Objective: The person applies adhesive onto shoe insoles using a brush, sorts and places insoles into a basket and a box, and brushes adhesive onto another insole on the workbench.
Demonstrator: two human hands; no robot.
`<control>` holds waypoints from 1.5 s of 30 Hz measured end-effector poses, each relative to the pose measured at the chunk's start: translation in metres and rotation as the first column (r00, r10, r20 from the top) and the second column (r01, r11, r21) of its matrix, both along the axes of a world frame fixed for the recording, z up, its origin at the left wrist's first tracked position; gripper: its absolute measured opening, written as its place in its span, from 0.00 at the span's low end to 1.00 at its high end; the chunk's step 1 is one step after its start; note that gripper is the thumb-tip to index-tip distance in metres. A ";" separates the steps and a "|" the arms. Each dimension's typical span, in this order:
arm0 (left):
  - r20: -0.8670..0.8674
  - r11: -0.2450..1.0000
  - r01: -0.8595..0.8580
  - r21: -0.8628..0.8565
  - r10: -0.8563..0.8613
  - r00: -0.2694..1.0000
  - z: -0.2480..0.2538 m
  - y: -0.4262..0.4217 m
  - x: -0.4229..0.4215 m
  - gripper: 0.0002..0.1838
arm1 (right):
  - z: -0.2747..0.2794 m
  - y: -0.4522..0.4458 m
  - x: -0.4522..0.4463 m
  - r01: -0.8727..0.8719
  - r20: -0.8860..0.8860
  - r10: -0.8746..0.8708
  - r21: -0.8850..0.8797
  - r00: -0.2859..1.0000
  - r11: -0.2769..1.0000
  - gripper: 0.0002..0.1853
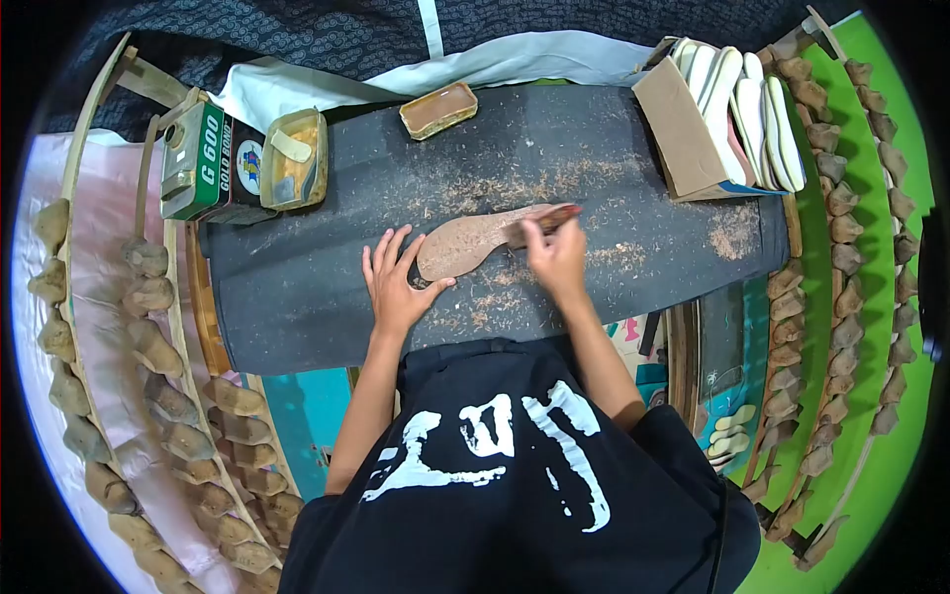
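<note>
1. A brown shoe sole lay flat in the middle of the dark-covered counter, its broad end to the left and its narrow end to the right, with pale shavings scattered around it
2. The left hand had its grip spread and empty, thumb and forefinger beside the sole's broad end; how firmly they pressed, I could not tell
3. The right hand had its grip closed around a small tool at the narrow end; blur hid the tool's exact shape
4. In my judgement, a light left hand could have let the sole skid, and loose shavings underneath could have made it rock
5. If the tool had an edge, too hard a push leftward might have gouged the sole or run toward the left fingers
6. On the far left, a green and black tin read "G 600" and "GOLD BOND"
7. The black shirt bore large white brush-like marks that I could not read
</note>
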State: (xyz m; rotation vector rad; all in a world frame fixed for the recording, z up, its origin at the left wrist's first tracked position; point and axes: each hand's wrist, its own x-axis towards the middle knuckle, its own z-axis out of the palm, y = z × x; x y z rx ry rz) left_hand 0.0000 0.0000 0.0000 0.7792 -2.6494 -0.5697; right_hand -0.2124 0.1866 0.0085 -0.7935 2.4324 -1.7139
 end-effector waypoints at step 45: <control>-0.047 1.000 -0.009 -0.006 0.008 0.999 -0.007 -0.001 -0.003 0.46 | 0.030 -0.057 0.055 -0.482 -0.354 0.532 0.227 0.769 0.846 0.10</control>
